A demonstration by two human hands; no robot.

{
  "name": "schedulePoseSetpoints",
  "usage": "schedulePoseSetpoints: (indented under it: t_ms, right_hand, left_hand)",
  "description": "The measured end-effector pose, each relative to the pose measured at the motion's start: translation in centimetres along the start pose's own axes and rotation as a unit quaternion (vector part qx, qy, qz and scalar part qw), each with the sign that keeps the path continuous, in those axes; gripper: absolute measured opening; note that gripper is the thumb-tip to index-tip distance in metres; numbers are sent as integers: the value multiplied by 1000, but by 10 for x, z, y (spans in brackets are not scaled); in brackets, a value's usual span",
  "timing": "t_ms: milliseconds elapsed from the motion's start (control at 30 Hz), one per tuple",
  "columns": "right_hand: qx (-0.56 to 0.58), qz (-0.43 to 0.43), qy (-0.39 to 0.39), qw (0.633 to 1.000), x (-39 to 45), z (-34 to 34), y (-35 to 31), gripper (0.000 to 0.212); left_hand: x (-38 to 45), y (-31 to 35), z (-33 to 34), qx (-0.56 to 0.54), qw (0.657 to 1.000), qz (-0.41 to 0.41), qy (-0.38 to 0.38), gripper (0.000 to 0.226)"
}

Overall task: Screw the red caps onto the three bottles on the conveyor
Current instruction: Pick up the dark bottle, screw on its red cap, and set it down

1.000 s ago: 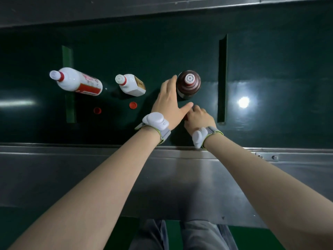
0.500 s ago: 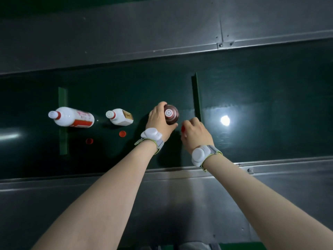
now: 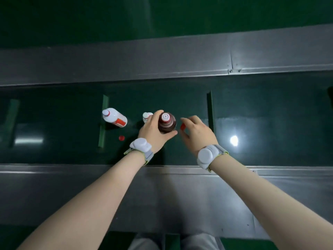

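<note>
A dark brown bottle (image 3: 167, 123) with a glossy, stepped round shoulder stands in the middle of the dark green conveyor belt (image 3: 261, 123), its uncapped white neck pointing up at the camera. The left hand (image 3: 153, 134) is wrapped around its body, fingers curled over the far side and thumb along the near side. Just to its right, the right hand (image 3: 196, 134) pinches a small red cap (image 3: 183, 126) between thumb and fingertips, held near the bottle's shoulder but apart from the neck; the other fingers are loosely curled.

Partly hidden behind the left hand is a small white bottle (image 3: 146, 116), only its white neck and a bit of shoulder showing. Further left a taller white bottle (image 3: 115, 117), smooth and cylindrical with a red band on its label, has a white neck ringed with red. Another red cap (image 3: 121, 138), a small disc, lies on the belt near it.

The belt is shiny, with raised green cleats across it and a bright lamp reflection on the right. Brushed grey metal rails (image 3: 162, 56) run along both edges. Each wrist wears a grey strap carrying a smooth rounded white device (image 3: 140, 144)
</note>
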State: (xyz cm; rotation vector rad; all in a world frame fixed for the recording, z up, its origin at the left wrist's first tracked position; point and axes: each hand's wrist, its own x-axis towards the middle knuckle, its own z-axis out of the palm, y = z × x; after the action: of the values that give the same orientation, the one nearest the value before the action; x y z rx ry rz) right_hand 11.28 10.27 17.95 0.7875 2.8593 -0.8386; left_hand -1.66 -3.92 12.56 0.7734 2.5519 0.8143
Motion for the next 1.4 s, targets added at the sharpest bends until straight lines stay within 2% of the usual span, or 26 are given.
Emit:
schedulePoseSetpoints:
  t_ms: [100,200,300,467,700,933,1100,1400]
  right_hand:
    - [54,-31,56,997,-18,-43,-49,43]
    - [91,-46,92,990,-21,-78,-81,32]
    - [77,-81,113,987,-33,-115,-129,25]
    - [3,-161,96,982,-57,-161,-197,28]
    - [-101,-196,49,974,-96,-208,-275,29]
    - [-136,-176,62,973,-113,-228,-328,32]
    - [-190,-169,39,966,-120,-237,-358,28]
    - [-187,-189,12,964,-122,-229,-384,29]
  left_hand:
    - [-20,14,-60,6,999,41,13,92]
    - [-31,33,-100,10,998,57,1,92]
    - [-47,53,-149,6,997,83,-7,92]
    - [-73,67,-216,18,990,138,6,77]
    - [-104,62,-288,55,982,179,21,80]
    - [-120,68,-323,60,979,191,40,79]
    - [-128,62,-343,67,977,202,35,74]
    - [-138,42,-369,57,977,207,8,70]
